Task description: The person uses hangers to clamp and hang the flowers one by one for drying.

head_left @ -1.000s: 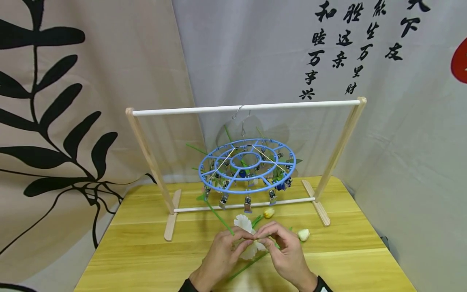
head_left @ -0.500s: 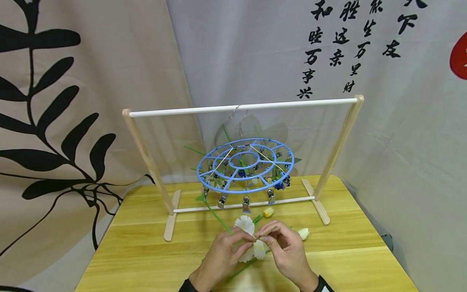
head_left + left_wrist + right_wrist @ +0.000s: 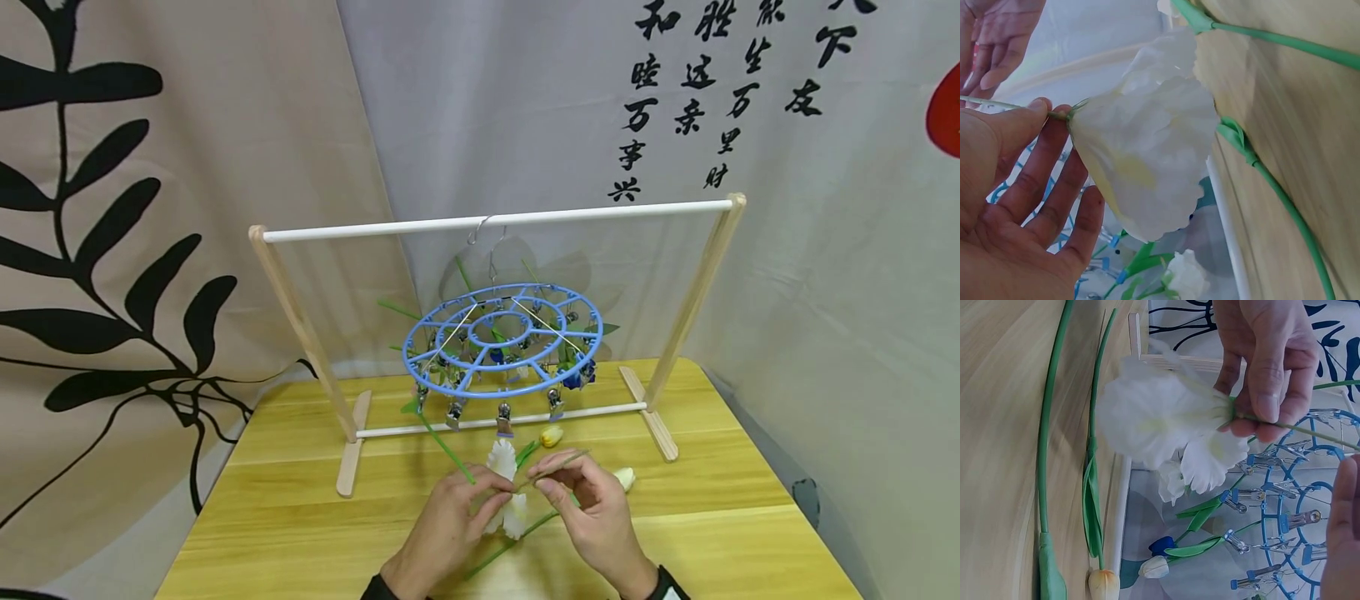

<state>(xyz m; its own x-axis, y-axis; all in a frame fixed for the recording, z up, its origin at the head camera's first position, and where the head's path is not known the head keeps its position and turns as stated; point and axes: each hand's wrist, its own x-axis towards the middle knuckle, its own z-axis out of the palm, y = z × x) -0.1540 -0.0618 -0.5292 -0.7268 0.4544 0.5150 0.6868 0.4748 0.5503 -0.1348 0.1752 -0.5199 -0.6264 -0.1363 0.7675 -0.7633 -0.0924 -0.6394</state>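
Observation:
My left hand (image 3: 457,512) pinches the thin green stem just under the head of a white artificial flower (image 3: 1147,144). Its ruffled petals, tinged yellow inside, spread below and behind the fingers in the head view. Facing it on the right, my right hand (image 3: 592,517) holds the stem (image 3: 562,464) between thumb and forefinger, the free end sticking out past the fingers. In the right wrist view the stem (image 3: 1322,435) runs from the left fingers towards the right hand, whose fingertips are partly out of frame. A small gap parts the two hands.
Beyond the hands a blue round clip hanger (image 3: 480,393) hangs from a wooden rack's white bar (image 3: 420,226), with flowers in some clips. A yellow tulip (image 3: 551,436), a white tulip (image 3: 624,478) and a green stem (image 3: 498,554) lie on the wooden table.
The hands have drawn slightly apart, showing more stem between them. The white flower head has turned and looks narrower in the head view. The head view has shifted a little.

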